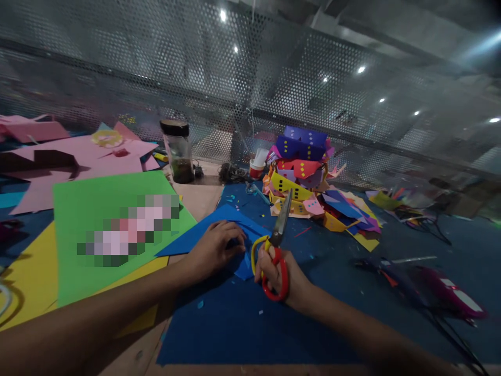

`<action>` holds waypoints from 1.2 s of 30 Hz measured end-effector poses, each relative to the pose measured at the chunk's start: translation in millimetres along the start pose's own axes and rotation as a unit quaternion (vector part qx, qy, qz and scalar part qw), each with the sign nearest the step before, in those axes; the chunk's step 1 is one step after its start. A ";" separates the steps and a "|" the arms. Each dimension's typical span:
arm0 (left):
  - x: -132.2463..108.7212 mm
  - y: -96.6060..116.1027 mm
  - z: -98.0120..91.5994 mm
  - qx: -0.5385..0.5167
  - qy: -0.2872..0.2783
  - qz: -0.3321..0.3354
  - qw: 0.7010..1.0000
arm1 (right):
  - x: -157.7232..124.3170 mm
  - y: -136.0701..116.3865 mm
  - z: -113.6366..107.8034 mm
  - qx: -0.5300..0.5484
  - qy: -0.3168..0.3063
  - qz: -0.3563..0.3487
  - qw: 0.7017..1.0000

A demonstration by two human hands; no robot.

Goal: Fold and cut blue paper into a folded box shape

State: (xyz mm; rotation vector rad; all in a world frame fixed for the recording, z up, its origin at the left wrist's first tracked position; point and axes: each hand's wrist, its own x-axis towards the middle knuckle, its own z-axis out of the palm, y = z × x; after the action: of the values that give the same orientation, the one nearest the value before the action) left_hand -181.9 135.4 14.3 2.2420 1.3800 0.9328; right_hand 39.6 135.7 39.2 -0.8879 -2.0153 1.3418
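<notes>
My left hand (216, 249) lies over a piece of folded blue paper (188, 235), its fingers curled down onto the sheet and the thumb close to them. Part of that paper is hidden beneath the hand. My right hand (291, 279) grips a pair of scissors (282, 222) by the handle loops, one yellow and one red. The blades point up and away, close together and clear of the paper. Below both hands spreads a dark blue mat (223, 329) with small paper scraps on it.
Green paper (82, 201) overlaps yellow paper (35, 266) at left, with pink paper (129, 143) behind. A lidded jar (178, 154) stands beyond. Decorated paper pieces (301, 143) are stacked behind the scissors, beside coloured sheets (352, 209). A purple pouch (446, 290) lies at right. Perforated metal panels (195, 68) rise behind.
</notes>
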 end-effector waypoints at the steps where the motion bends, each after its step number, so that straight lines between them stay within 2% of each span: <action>1: 0.0 0.3 0.1 0.000 0.001 -0.003 1.000 | 0.9 -0.4 -2.0 -0.009 -0.011 0.010 1.000; 4: 0.0 1.3 0.2 0.001 0.004 -0.008 1.000 | 4.5 -7.9 -19.1 -0.059 -0.016 0.044 0.997; 6: 0.0 2.2 -0.3 0.002 0.004 -0.010 1.000 | 6.2 -13.2 -40.1 -0.149 -0.004 0.052 0.987; 7: 0.0 2.8 -0.7 0.002 0.005 -0.011 1.000 | 6.3 -14.0 -52.4 -0.223 0.022 0.069 0.972; 9: 0.0 3.9 -1.7 0.000 0.008 -0.011 1.000 | 4.6 -9.9 -77.8 -0.382 0.083 0.080 0.917; 11: 0.0 4.5 -2.5 -0.009 0.014 -0.007 1.000 | -0.1 0.8 -100.6 -0.483 0.088 0.121 0.863; 13: 0.2 3.9 -2.7 -0.020 0.021 -0.001 1.000 | -6.9 13.8 -118.6 -0.530 0.087 0.143 0.831; 16: 0.0 1.8 -2.0 -0.035 0.036 0.006 0.999 | -17.0 26.1 -135.3 -0.529 0.073 0.152 0.832; 18: -0.6 1.6 -1.9 -0.042 0.048 0.006 0.998 | -20.8 24.8 -138.4 -0.530 0.085 0.140 0.832; 20: -1.2 3.4 -3.0 -0.047 0.062 0.004 0.997 | -20.6 16.0 -132.6 -0.525 0.117 0.108 0.836; 22: -1.6 7.2 -5.3 -0.050 0.080 0.003 0.996 | -16.4 3.1 -116.7 -0.474 0.137 0.067 0.867; 23: -1.8 9.5 -6.6 -0.050 0.092 0.002 0.994 | -13.2 -3.3 -105.3 -0.417 0.122 0.054 0.899; 25: -2.1 13.7 -9.3 -0.051 0.119 0.001 0.992 | -5.9 -13.0 -78.8 -0.270 0.053 0.064 0.959; 27: -2.6 16.5 -11.3 -0.052 0.142 0.003 0.988 | 1.4 -16.7 -52.9 -0.133 0.007 0.050 0.990; 31: -4.2 18.1 -12.8 -0.052 0.172 0.007 0.984 | 10.7 -11.3 -21.7 0.004 0.008 0.034 0.999; 36: -7.1 22.8 -12.7 -0.050 0.183 0.008 0.982 | 13.0 -3.5 -17.5 0.053 0.018 0.049 0.997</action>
State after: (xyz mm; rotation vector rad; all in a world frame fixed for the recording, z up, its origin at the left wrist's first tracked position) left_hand -177.8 117.9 34.5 2.0802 1.4255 1.4435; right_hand 43.8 154.7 49.6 -0.9659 -1.8767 1.4614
